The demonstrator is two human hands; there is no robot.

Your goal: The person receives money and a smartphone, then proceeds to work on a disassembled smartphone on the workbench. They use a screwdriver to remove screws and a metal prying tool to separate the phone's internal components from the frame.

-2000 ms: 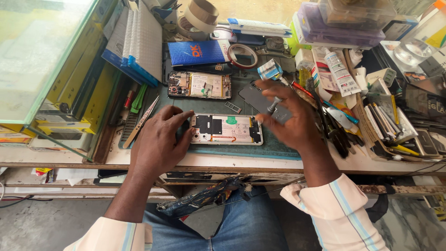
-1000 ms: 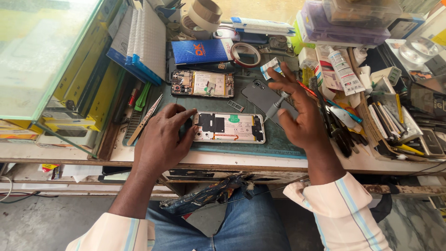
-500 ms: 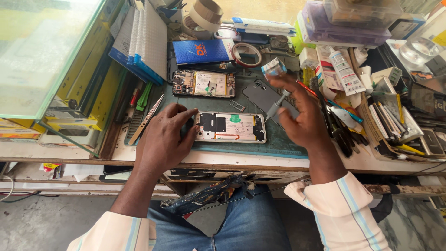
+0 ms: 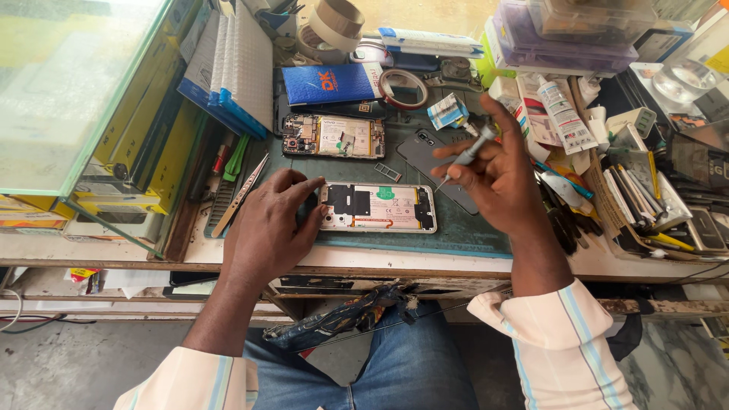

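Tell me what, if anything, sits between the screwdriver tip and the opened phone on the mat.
Nothing visible. The right hand holds the screwdriver with its tip just above the opened phone; only bare mat lies between. The left hand steadies the phone's far end.

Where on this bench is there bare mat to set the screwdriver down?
Bare green mat shows right of the opened phone, below the grey back cover. A thin strip runs between that phone and the second opened phone. Right of the right hand, tubes and tools crowd the bench.

Bright, even daylight — soft shadows, sharp focus, edges bowed.
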